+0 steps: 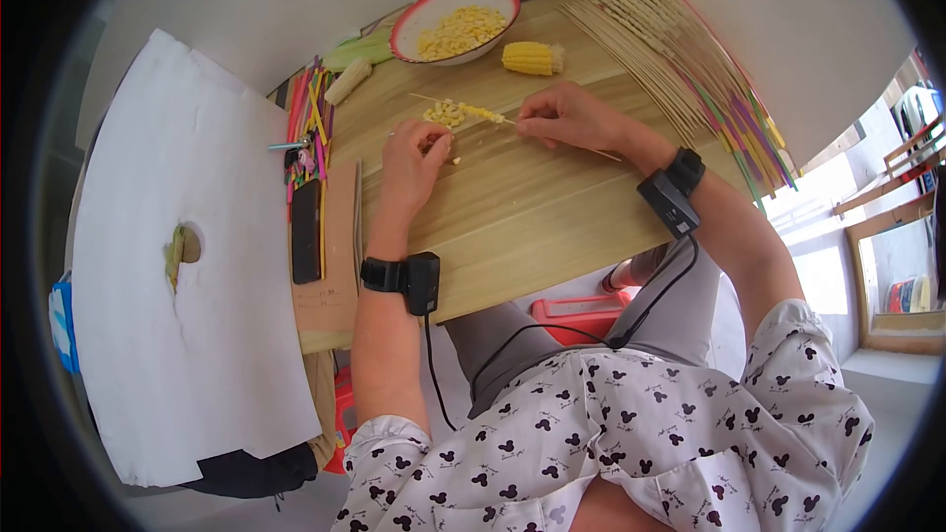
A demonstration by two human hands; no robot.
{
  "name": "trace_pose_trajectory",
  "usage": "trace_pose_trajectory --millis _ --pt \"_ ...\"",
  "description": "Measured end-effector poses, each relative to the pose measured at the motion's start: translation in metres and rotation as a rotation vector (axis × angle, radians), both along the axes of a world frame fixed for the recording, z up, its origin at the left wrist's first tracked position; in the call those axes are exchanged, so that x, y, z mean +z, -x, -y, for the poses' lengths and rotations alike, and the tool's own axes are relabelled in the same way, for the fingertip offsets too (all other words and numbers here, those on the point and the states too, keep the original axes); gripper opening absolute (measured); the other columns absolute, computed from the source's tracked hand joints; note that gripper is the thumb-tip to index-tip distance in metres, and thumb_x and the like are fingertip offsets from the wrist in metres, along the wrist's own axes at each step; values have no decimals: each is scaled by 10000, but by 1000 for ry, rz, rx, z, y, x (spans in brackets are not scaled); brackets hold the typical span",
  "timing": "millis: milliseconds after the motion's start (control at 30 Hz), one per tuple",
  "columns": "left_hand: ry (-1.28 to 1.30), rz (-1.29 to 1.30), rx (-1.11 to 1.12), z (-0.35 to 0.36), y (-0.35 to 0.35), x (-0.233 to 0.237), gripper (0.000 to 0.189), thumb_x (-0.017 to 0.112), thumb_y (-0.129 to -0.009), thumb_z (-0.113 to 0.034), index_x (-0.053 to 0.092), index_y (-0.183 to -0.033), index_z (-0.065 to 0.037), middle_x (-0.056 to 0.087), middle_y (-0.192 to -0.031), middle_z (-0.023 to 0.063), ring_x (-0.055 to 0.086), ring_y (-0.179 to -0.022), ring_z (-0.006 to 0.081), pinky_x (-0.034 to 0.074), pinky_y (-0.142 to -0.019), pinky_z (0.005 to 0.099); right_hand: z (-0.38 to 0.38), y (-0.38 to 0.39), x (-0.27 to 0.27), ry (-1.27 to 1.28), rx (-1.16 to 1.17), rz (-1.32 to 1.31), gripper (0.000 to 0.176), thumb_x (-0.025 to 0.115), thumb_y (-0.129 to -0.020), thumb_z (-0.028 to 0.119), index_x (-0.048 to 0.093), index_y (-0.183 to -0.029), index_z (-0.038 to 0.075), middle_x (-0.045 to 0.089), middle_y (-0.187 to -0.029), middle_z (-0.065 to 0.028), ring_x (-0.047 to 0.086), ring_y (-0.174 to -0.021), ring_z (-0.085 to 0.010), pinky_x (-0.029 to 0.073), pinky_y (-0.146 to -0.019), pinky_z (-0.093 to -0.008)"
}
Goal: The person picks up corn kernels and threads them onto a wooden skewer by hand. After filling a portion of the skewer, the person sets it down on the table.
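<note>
Pinched in my right hand (570,118) is a thin wooden skewer (597,152), whose far part carries a row of yellow corn kernels (482,113). My left hand (414,160) is closed beside a small pile of loose kernels (443,113), its fingertips pressed together; whatever they hold is too small to make out. A stray kernel (456,161) lies on the wooden table just right of my left fingertips. The tip of a skewer shows beyond the pile.
At the back stands a red-rimmed bowl (403,37) of kernels, near a partly stripped cob (532,58) and a bare cob (348,82). Bundled sticks (655,49) lie at the right. A black phone (306,232) and cardboard (341,246) lie at the left edge.
</note>
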State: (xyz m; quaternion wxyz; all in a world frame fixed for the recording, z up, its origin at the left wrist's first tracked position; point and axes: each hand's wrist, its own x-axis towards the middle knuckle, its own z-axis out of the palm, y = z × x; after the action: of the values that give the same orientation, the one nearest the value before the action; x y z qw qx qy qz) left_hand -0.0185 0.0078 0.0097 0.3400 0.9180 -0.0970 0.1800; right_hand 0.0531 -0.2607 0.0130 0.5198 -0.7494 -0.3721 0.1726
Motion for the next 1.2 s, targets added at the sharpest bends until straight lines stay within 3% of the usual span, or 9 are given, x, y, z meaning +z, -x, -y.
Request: trace_pose_trajectory --millis 67,133,267,333,433,833,1200 --pt "112 -44 50 -4 -4 -5 148 668 -888 -119 685 -965 6 645 -860 54 575 -752 123 466 -672 257 0 1 1 6 1 13 189 621 -931 184 663 -881 6 547 -607 30 489 -578 -37 397 -550 -220" --pt "699 -129 108 -14 -12 -9 171 651 -923 -127 677 -1016 13 675 -940 58 560 -746 81 459 -658 226 0 4 2 -64 -14 -6 239 631 -918 208 640 -766 24 544 -578 36 459 -559 -43 367 -526 -232" --pt "913 -141 177 -38 -15 -11 175 645 -933 -112 667 -1051 16 685 -998 95 561 -743 80 461 -664 211 -1 3 3 -67 38 -17 231 627 -922 208 640 -777 28 536 -580 47 458 -563 -36 366 -534 -225" --pt "1112 -128 140 -44 -16 -13 183 651 -923 -90 654 -1074 14 683 -1004 112 570 -755 86 477 -677 215 -1 5 3 -76 91 -91 183 620 -944 192 659 -886 23 522 -607 45 462 -580 -29 361 -549 -215" --pt "1246 -79 158 -46 -19 -17 196 653 -915 -71 635 -1084 27 692 -980 123 594 -764 104 489 -665 229 -2 8 4 -94 138 -131 191 618 -954 200 656 -895 22 517 -612 49 456 -577 -29 359 -547 -217" --pt "1498 -160 78 -54 -22 -24 159 644 -917 -50 628 -1068 -3 677 -962 104 646 -855 164 547 -746 294 -5 9 1 -92 167 -136 188 615 -958 188 655 -887 18 514 -619 44 451 -575 -33 364 -546 -218" --pt "1533 -178 25 -57 -23 -26 161 638 -924 -78 620 -1060 6 665 -999 106 639 -902 175 543 -788 291 -4 8 0 -88 167 -146 179 611 -958 179 656 -889 19 507 -611 45 439 -570 -32 355 -544 -216"
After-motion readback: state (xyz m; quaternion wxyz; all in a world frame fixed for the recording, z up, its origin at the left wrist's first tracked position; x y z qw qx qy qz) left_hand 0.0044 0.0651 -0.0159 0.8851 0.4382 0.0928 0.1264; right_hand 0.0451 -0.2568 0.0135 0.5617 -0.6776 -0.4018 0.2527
